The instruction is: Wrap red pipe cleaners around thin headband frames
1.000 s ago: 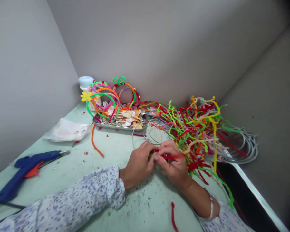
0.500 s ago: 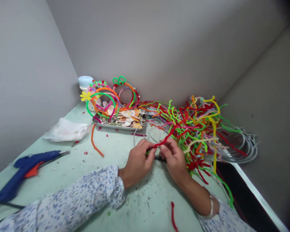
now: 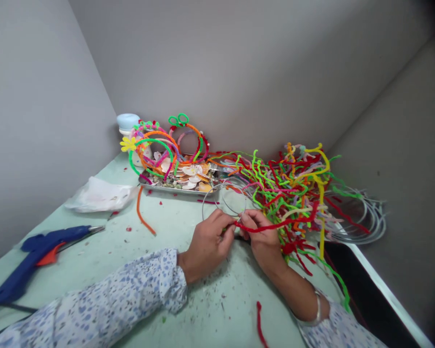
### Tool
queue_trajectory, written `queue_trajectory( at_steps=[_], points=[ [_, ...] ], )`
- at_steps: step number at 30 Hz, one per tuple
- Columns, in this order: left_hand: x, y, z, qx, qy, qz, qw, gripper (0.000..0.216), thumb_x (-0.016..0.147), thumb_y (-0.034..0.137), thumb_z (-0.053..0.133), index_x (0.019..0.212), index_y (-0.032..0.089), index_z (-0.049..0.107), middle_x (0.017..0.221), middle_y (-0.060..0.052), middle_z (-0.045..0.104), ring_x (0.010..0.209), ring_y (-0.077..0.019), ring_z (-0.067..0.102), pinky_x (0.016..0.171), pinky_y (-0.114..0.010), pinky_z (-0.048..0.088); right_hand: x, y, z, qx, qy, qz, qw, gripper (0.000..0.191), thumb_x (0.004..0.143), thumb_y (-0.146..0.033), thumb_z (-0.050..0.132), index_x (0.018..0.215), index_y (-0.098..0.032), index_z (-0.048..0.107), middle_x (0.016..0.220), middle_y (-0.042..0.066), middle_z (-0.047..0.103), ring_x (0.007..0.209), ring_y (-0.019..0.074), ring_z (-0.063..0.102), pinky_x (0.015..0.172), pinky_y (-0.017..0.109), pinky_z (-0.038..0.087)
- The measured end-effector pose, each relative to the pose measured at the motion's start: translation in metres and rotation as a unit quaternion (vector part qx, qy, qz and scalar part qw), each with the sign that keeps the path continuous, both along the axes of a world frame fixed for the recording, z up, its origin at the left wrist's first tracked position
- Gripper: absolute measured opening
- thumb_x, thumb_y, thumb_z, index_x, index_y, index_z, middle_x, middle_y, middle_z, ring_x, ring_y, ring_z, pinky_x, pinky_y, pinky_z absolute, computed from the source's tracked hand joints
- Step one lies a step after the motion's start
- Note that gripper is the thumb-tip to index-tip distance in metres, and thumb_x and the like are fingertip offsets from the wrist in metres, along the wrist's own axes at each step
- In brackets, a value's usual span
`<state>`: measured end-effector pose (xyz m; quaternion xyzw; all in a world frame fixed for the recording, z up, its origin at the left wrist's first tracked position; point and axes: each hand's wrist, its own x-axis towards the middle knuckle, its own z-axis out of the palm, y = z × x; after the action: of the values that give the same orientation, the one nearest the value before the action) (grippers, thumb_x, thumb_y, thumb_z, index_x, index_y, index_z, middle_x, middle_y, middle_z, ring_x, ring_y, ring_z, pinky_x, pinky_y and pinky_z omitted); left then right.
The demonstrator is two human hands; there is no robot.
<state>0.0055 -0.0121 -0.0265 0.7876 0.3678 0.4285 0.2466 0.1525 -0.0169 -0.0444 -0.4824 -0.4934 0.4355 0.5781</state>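
Note:
A fuzzy red pipe cleaner [image 3: 282,224] runs from the fingertips of my left hand [image 3: 210,245] across the front of my right hand [image 3: 266,244], and its free end bends upward at the right. The left fingers are pinched on its near end. My right hand is closed too, thumb and fingers meeting beside the left fingertips. A thin metal hoop [image 3: 203,205] rises behind both hands, and its lower parts disappear into the fingers. What exactly lies between the fingertips is hidden.
Pipe cleaners heap up in a tangle [image 3: 275,179] right of a metal tray [image 3: 177,191] of shells, where decorated headbands [image 3: 159,140] stand. A blue glue gun [image 3: 39,251] and white plastic bag [image 3: 99,194] lie left. Wire hoops [image 3: 369,227] rest far right.
The red pipe cleaner's long end has swung from pointing up and away to lying rightward across my right hand. My right fingers have shifted slightly; my left hand stays nearly in place.

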Motion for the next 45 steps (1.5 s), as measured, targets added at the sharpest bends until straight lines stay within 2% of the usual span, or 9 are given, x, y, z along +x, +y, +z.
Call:
queue_trajectory(
  at_steps=[4,8,13,22,33,45],
  points=[
    [0.0,0.003,-0.0011,0.0,-0.015,0.018,1.0,0.015,0.09,0.011,0.046,0.091,0.017,0.061,0.083,-0.002,0.052,0.076,-0.0135,0.051,0.068,-0.025,0.039,0.0005,-0.0016,-0.0045,0.026,-0.03,0.002,0.999,0.015,0.086,-0.036,0.059,0.091,-0.022,0.058,0.067,-0.003,0.053,0.056,0.0118,0.047,0.054,0.024,0.039],
    [-0.0008,0.006,-0.0032,0.002,-0.022,0.032,0.999,0.016,0.089,0.011,0.046,0.092,0.017,0.061,0.083,-0.002,0.052,0.076,-0.0139,0.051,0.068,-0.025,0.04,0.0001,-0.0058,-0.0081,0.096,-0.082,0.009,0.992,0.019,0.082,-0.03,0.064,0.098,-0.023,0.056,0.083,0.0,0.059,0.073,0.0155,0.057,0.064,0.026,0.046],
    [-0.0015,0.0045,-0.004,0.011,-0.005,0.019,1.0,0.015,0.087,0.009,0.049,0.092,0.016,0.061,0.083,-0.003,0.051,0.077,-0.0141,0.051,0.067,-0.025,0.04,-0.0018,-0.0087,-0.0032,0.119,-0.153,-0.001,0.981,0.025,0.078,-0.028,0.07,0.097,-0.024,0.054,0.078,-0.001,0.057,0.07,0.0152,0.056,0.06,0.025,0.046],
    [-0.001,0.0031,-0.0025,0.021,0.017,0.015,1.0,0.015,0.088,0.011,0.049,0.094,0.017,0.061,0.086,-0.003,0.053,0.079,-0.014,0.053,0.068,-0.024,0.041,-0.0019,-0.0062,-0.0034,0.145,-0.181,-0.034,0.972,0.007,0.087,-0.028,0.06,0.087,-0.022,0.057,0.083,0.001,0.055,0.074,0.0151,0.056,0.065,0.027,0.047],
    [0.0004,0.0016,-0.0017,0.013,-0.003,0.037,0.999,0.011,0.09,0.014,0.047,0.091,0.015,0.057,0.085,-0.004,0.054,0.08,-0.0154,0.052,0.072,-0.027,0.04,-0.003,-0.0084,-0.004,0.071,-0.085,-0.015,0.994,0.011,0.088,-0.032,0.059,0.088,-0.021,0.059,0.069,-0.002,0.059,0.061,0.0131,0.057,0.058,0.025,0.047],
    [0.0,0.0013,-0.0028,0.003,-0.006,0.041,0.999,0.013,0.092,0.017,0.044,0.092,0.017,0.057,0.086,-0.004,0.054,0.08,-0.0166,0.052,0.072,-0.029,0.04,-0.0052,-0.0046,-0.0008,0.034,-0.018,0.0,0.999,0.013,0.086,-0.032,0.06,0.086,-0.019,0.059,0.063,-0.003,0.059,0.059,0.0122,0.056,0.06,0.024,0.046]
  ],
)
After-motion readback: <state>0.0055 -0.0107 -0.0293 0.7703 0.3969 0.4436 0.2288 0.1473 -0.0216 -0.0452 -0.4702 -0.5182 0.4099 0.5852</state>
